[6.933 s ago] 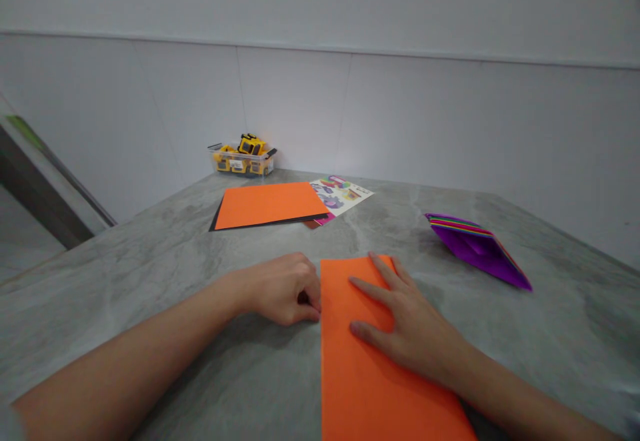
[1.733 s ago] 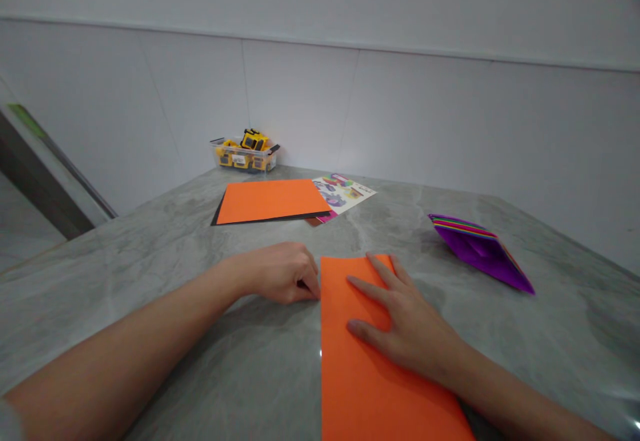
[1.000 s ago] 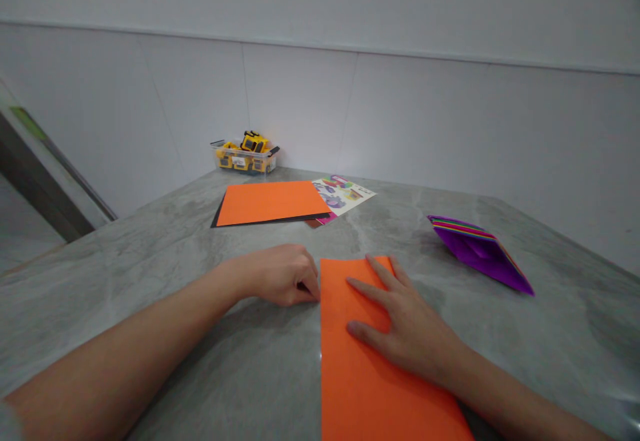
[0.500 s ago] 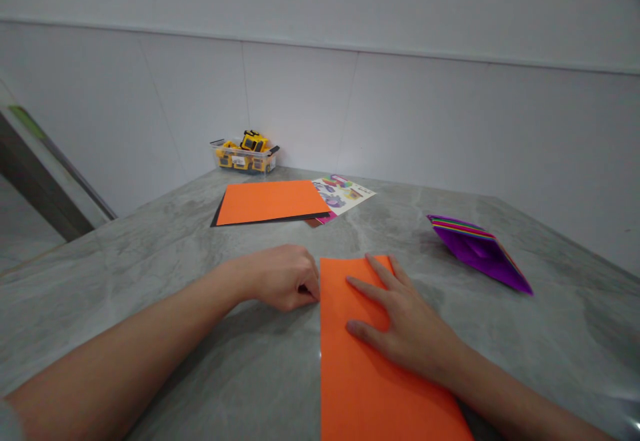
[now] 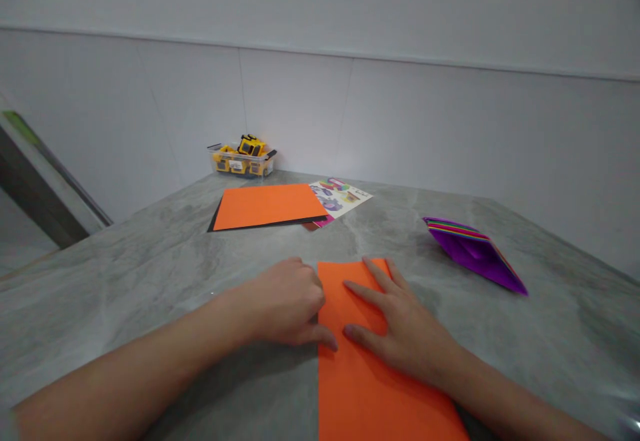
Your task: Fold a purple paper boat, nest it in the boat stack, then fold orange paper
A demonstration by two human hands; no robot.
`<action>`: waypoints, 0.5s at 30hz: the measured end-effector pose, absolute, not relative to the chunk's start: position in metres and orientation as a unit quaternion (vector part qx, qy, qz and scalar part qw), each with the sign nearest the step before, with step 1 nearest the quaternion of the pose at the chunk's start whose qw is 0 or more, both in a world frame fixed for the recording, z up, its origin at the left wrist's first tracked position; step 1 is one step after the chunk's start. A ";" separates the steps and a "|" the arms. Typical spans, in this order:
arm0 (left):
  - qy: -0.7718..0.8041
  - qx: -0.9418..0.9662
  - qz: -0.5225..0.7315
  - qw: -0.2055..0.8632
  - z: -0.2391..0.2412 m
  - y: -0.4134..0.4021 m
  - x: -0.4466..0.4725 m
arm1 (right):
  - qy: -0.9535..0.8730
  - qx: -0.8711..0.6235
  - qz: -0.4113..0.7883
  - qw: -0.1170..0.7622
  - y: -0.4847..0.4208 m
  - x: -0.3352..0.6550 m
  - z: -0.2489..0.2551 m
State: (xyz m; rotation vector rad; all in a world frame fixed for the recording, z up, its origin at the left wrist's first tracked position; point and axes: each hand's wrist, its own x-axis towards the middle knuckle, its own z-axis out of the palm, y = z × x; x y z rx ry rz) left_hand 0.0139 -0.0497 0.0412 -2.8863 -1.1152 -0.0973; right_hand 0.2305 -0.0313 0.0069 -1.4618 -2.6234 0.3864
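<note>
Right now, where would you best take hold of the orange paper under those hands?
I'd pinch the orange paper by its left edge, on the stretch nearer the camera than the left hand, coming from the left. It looks flat on the table, so a thin, uncovered edge seems best; the right hand lies spread over the other side.

A craft corner (pale wall [image 5: 425,127]); marbled table [image 5: 125,261]; orange paper [image 5: 375,401]; toys [image 5: 250,147].

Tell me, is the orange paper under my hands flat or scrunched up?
Flat: the orange paper looks smooth, with no crumples, under your spread right hand. The thumb of your left hand lies over its left edge.
</note>
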 end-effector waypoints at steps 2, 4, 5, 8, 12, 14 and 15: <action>-0.372 -0.927 -0.018 0.048 0.039 -0.056 0.019 | -0.866 -0.480 0.129 0.060 -0.031 0.231 0.006; -0.390 -0.919 -0.009 0.058 0.036 -0.061 0.022 | -0.864 -0.482 0.134 0.062 -0.031 0.231 0.005; -0.402 -0.913 -0.011 0.059 0.035 -0.063 0.024 | -0.863 -0.482 0.137 0.063 -0.031 0.231 0.005; -0.440 -0.896 -0.029 0.059 0.032 -0.064 0.025 | -0.867 -0.475 0.140 0.065 -0.032 0.230 0.007; -0.452 -0.891 -0.031 0.007 0.029 -0.060 0.023 | -0.868 -0.470 0.146 0.064 -0.032 0.229 0.010; -0.448 -0.894 -0.018 -0.019 0.028 -0.059 0.022 | -0.864 -0.476 0.153 0.062 -0.033 0.229 0.011; -0.446 -0.895 -0.011 -0.026 0.028 -0.059 0.022 | -0.862 -0.479 0.154 0.060 -0.033 0.230 0.011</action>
